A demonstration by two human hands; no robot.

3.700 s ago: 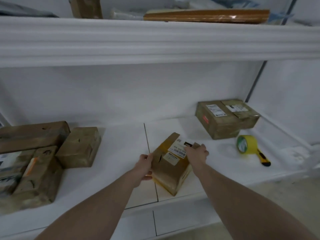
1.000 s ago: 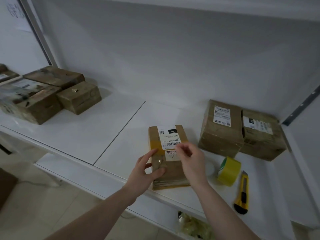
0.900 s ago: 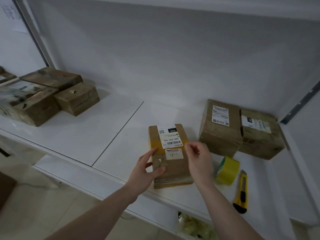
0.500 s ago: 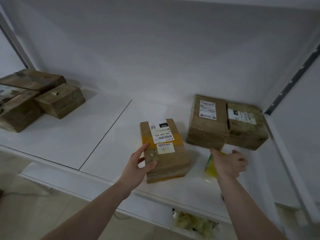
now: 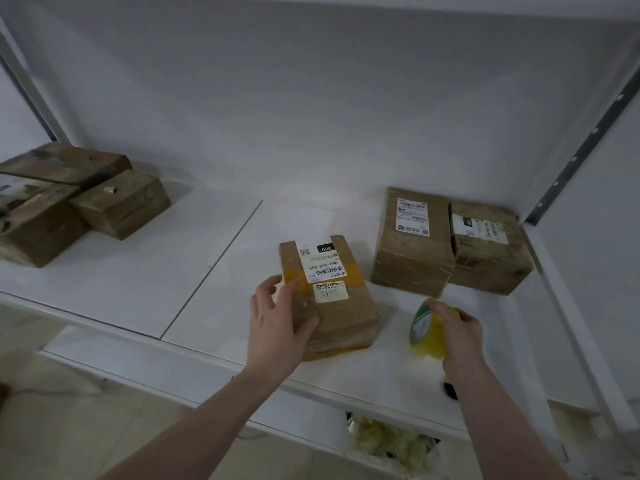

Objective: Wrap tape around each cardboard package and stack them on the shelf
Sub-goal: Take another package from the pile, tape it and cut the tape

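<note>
My left hand (image 5: pixel 277 317) rests, fingers spread, on the box (image 5: pixel 329 292) at the shelf's (image 5: pixel 138 278) front edge; my right hand (image 5: pixel 459 332) grips the tape roll (image 5: pixel 424 329) just right of it.

White wall (image 5: pixel 311 116) behind, beige tiled floor (image 5: pixel 69 427) below, dim light

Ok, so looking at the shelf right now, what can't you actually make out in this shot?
- Head view: the utility knife is mostly hidden behind the right hand and forearm.
- The far side of the yellow tape roll is covered by that hand, so no loose end shows.
- The left stack of packages is cut off by the frame edge.
- Small print on the middle package's labels is too small to read.
</note>
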